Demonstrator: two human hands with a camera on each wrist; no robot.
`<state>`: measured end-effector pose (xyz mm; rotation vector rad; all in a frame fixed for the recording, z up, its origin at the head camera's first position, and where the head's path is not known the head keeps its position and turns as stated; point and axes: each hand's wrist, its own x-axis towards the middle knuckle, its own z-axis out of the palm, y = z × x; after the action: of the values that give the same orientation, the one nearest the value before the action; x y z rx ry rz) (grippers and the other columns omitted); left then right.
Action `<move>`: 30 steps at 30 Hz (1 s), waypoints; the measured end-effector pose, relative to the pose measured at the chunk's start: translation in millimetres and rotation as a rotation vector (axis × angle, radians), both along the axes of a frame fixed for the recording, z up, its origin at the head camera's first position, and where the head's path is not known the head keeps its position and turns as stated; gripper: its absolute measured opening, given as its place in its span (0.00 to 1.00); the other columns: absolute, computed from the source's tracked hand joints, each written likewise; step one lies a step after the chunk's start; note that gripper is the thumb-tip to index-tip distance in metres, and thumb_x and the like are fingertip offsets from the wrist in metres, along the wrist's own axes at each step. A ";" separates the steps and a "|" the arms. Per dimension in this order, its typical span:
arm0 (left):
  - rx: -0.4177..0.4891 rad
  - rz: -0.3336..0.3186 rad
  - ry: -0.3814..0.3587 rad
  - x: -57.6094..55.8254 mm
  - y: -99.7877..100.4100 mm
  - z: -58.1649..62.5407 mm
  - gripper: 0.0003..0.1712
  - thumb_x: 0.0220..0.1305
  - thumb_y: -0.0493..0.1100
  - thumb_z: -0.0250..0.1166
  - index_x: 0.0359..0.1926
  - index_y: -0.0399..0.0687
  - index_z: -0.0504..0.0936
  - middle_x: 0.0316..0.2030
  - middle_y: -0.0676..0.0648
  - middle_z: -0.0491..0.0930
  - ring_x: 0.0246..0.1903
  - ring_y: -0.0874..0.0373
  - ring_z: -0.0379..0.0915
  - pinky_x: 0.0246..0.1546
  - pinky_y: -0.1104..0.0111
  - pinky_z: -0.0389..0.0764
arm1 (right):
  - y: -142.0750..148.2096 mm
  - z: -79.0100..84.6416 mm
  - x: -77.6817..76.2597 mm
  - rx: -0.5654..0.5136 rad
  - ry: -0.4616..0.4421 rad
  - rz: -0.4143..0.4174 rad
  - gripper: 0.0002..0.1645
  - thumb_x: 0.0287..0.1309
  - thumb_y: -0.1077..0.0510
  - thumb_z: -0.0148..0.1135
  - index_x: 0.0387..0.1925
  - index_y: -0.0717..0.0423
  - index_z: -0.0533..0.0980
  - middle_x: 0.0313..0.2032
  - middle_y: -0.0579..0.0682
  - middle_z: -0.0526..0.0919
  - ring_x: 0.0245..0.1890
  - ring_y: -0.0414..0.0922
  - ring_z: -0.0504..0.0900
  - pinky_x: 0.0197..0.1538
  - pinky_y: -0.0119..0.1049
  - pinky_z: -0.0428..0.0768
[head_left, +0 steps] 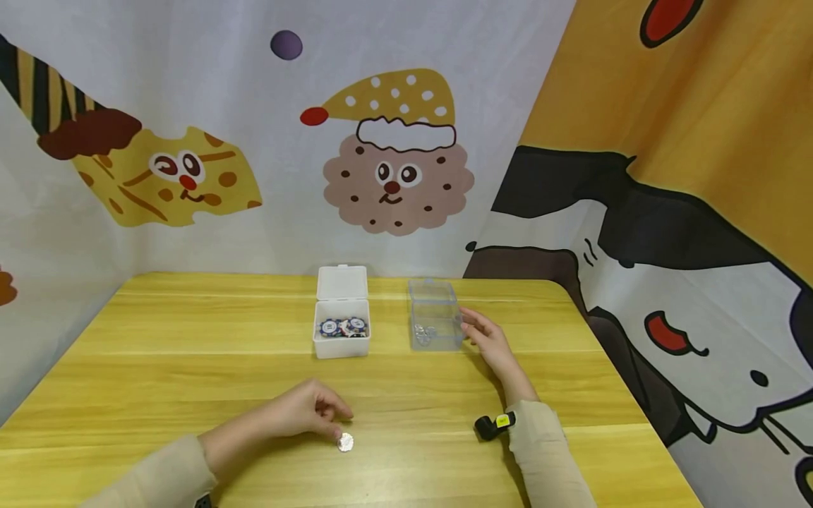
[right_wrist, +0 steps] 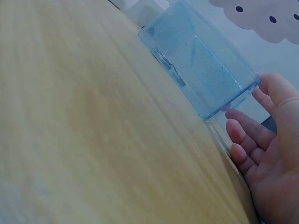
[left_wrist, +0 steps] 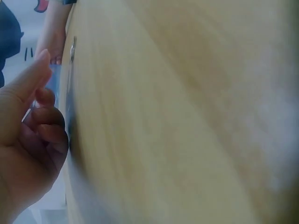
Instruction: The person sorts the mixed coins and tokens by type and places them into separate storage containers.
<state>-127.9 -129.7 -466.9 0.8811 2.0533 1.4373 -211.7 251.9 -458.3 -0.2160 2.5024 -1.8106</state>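
A silver coin (head_left: 345,442) lies on the table by my left hand (head_left: 308,410). In the left wrist view, the thumb of that hand (left_wrist: 32,126) is extended and its other fingers are loosely curled; the coin (left_wrist: 73,45) lies beyond the fingertips. My right hand (head_left: 492,342) is at the right side of a clear plastic box (head_left: 447,339). The box's lid stands open at the back, and several silver coins (head_left: 423,334) lie inside. In the right wrist view, the thumb of the right hand (right_wrist: 275,140) touches the edge of the box (right_wrist: 205,60), with other fingers beside its wall.
Left of the clear box stands a white box (head_left: 341,347) with its lid raised, holding several poker chips (head_left: 343,327). Both boxes are toward the back of the wooden table (head_left: 190,353). A cartoon-printed curtain (head_left: 286,176) hangs behind.
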 end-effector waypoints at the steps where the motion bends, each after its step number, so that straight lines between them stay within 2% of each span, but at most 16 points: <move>1: -0.005 -0.005 0.004 -0.1 -0.7 -0.8 0.16 0.46 0.37 0.75 0.39 0.38 0.86 0.16 0.56 0.73 0.17 0.70 0.63 0.18 0.79 0.65 | 0.2 0.0 -0.2 -0.001 0.002 0.001 0.27 0.69 0.57 0.54 0.66 0.60 0.66 0.59 0.63 0.72 0.48 0.61 0.75 0.45 0.46 0.74; 7: -0.046 -0.018 0.035 0.8 -0.3 -2.7 0.15 0.45 0.36 0.76 0.37 0.39 0.87 0.13 0.60 0.68 0.15 0.72 0.60 0.16 0.80 0.61 | 0.9 0.3 -1.3 -0.007 0.006 0.008 0.27 0.68 0.57 0.54 0.66 0.61 0.66 0.60 0.63 0.72 0.49 0.63 0.74 0.45 0.47 0.74; 14: -0.083 -0.008 0.046 2.8 2.5 -0.1 0.14 0.43 0.36 0.76 0.36 0.39 0.87 0.12 0.60 0.67 0.14 0.72 0.59 0.16 0.80 0.60 | 1.4 1.1 -2.1 -0.003 0.009 0.011 0.27 0.68 0.57 0.54 0.66 0.61 0.67 0.59 0.64 0.72 0.48 0.64 0.74 0.45 0.48 0.74; 21: -0.132 -0.014 0.146 4.0 7.7 -0.9 0.10 0.42 0.38 0.78 0.30 0.47 0.87 0.13 0.63 0.68 0.14 0.74 0.59 0.14 0.80 0.59 | 0.4 1.8 -0.5 -0.006 0.003 0.004 0.27 0.68 0.58 0.54 0.66 0.61 0.66 0.59 0.64 0.72 0.49 0.63 0.74 0.45 0.46 0.74; 30: -0.151 -0.014 0.150 4.7 7.8 -0.2 0.09 0.43 0.36 0.77 0.28 0.48 0.87 0.12 0.63 0.67 0.13 0.74 0.58 0.15 0.80 0.58 | -0.1 0.0 0.7 -0.010 0.000 0.002 0.26 0.69 0.58 0.54 0.66 0.60 0.67 0.59 0.64 0.73 0.48 0.62 0.75 0.46 0.46 0.74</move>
<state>-123.2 -121.8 -467.1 0.9630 2.2272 1.2224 -211.0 251.9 -458.3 -0.2180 2.4928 -1.8228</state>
